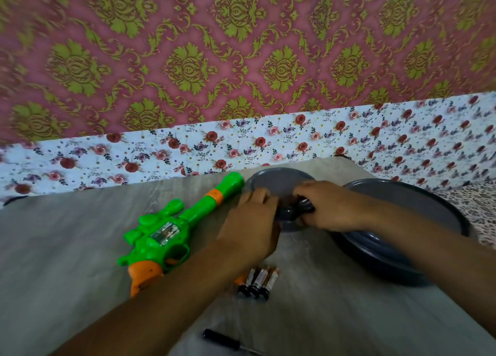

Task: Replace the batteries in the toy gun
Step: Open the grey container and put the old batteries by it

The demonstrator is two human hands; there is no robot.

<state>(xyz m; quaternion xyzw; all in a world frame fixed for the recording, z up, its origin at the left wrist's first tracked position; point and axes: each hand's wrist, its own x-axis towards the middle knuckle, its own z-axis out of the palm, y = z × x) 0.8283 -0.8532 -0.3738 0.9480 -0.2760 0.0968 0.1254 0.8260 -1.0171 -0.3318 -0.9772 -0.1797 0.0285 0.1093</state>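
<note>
Both hands (pixel 252 216) (pixel 330 208) meet over the small grey dish (pixel 279 178) near the desk's far edge, pinching dark batteries (pixel 306 205), probably fresh ones for the gun (pixel 166 232).

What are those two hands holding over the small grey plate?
The right hand grips small dark things, probably batteries; blur hides where. The left hand rests beside them on the small grey plate, hold unclear.

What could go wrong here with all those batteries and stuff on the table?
1. The three loose batteries lie right beside the left forearm; a nudge might roll them away.
2. Both hands, left hand and right hand, reach into the small grey plate, where dark pieces sit; old and new batteries might get mixed up.
3. The screwdriver lies near the table's front edge and might fall.
</note>
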